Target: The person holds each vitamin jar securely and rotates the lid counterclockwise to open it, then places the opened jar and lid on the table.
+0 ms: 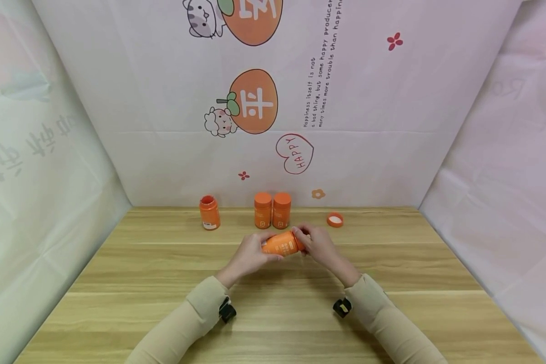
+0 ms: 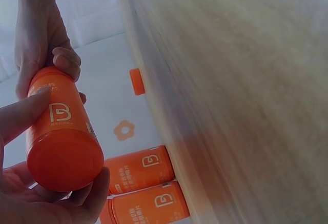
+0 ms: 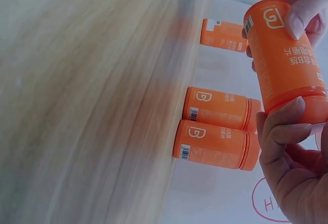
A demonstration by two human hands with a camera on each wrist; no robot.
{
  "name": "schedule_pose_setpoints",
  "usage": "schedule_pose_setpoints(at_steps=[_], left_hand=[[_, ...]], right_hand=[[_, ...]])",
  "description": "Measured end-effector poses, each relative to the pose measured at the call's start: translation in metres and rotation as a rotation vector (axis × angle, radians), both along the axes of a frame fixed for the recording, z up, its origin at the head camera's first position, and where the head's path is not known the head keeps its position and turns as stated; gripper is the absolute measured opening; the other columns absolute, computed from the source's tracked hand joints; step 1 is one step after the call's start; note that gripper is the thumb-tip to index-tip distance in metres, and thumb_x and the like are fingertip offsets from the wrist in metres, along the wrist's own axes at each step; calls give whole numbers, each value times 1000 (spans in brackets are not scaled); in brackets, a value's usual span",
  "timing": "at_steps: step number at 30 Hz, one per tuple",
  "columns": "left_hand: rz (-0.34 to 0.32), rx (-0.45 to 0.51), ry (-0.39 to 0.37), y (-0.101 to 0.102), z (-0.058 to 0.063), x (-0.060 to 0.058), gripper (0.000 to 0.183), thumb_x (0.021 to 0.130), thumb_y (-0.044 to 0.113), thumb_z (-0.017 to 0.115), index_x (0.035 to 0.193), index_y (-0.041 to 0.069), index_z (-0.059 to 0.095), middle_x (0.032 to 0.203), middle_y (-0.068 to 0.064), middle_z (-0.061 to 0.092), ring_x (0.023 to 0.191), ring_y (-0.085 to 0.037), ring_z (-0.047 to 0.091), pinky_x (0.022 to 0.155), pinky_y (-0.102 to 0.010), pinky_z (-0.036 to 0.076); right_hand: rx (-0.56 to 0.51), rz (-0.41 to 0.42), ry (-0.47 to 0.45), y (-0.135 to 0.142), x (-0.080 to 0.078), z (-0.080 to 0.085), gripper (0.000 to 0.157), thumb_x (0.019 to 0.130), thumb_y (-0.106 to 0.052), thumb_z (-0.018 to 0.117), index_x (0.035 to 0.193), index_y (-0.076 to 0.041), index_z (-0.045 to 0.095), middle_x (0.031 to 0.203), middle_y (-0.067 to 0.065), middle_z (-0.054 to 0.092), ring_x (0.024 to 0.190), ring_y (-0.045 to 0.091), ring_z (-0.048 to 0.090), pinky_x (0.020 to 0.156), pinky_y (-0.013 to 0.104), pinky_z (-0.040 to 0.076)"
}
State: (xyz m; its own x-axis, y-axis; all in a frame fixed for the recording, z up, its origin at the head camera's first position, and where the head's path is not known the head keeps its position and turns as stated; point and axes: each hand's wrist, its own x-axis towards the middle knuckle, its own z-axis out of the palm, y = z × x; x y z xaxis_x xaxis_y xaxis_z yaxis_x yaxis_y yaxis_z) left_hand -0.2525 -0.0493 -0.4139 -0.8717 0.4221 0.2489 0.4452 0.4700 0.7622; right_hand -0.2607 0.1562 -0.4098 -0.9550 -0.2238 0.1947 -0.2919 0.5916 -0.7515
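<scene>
Backdrop: white printed cloth [image 1: 368,151] behind a wood-grain tabletop [image 1: 405,263], where two capped bottles [image 1: 276,212] stand upright side by side, the landmark for what follows.
Held bottle: orange [image 1: 281,244], on the person's side of the capped bottles, lifted off the wood.
Long axis: crosswise and tilted, running between the palms, base to the left, cap [image 3: 313,110] to the right; whether that cap is fully seated, I cannot tell.
Left hand: front-left of the capped bottles [image 1: 250,253], gripping the body toward its base, thumb along the label.
Right hand: front-right of the capped bottles [image 1: 317,243], nearer the cap, thumb and bent fingers gripping it.
Forearms: sleeves [image 1: 208,299] angle inward from both sides toward the held bottle.
Open bottle: upright, capless [image 1: 210,215], left of the capped bottles.
Loose cap: right of the capped bottles [image 1: 335,219], pale inside showing.
</scene>
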Motion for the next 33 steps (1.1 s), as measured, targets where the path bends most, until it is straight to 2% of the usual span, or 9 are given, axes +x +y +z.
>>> schedule_pose_setpoints(at_steps=[5,11,16,21,26,33], left_hand=[[-13,-18,-1,-1,3,0,53,72,22,82,120,8,63,105,-6,67,86,-18,59,74,-32,49],[-19,-27,0,-1,5,-1,52,72,20,82,119,8,63,104,-5,68,85,-16,58,75,-33,49],[-31,6,-23,-2,3,-2,51,72,20,82,119,9,65,102,-5,68,86,-22,59,73,-33,48],[-29,20,-44,-3,2,-3,52,72,23,82,119,10,64,102,-5,67,85,-21,58,72,-33,48],[-31,1,-66,-5,5,-3,53,74,26,81,121,10,64,102,-5,66,85,-20,57,72,-32,48],[-68,1,-88,-9,8,-6,50,76,31,79,119,12,64,98,-4,65,81,-16,57,67,-30,48]], right_hand=[[5,-4,11,1,0,0,37,99,-37,47,105,-5,64,79,8,62,51,12,55,48,25,48],[0,2,38,2,0,-1,32,99,-32,49,105,-4,64,78,9,63,49,12,55,46,28,49],[20,33,89,4,0,-1,32,98,-34,49,104,-5,63,84,6,62,50,11,54,47,29,48],[31,67,140,4,-1,-1,32,98,-35,48,103,-6,62,87,5,61,50,10,53,47,26,47],[5,95,147,5,-1,-2,30,98,-33,49,104,-6,61,90,9,62,53,10,56,51,32,51],[-11,175,206,8,-2,-3,25,99,-25,49,111,-7,59,99,12,63,57,26,62,51,25,49]])
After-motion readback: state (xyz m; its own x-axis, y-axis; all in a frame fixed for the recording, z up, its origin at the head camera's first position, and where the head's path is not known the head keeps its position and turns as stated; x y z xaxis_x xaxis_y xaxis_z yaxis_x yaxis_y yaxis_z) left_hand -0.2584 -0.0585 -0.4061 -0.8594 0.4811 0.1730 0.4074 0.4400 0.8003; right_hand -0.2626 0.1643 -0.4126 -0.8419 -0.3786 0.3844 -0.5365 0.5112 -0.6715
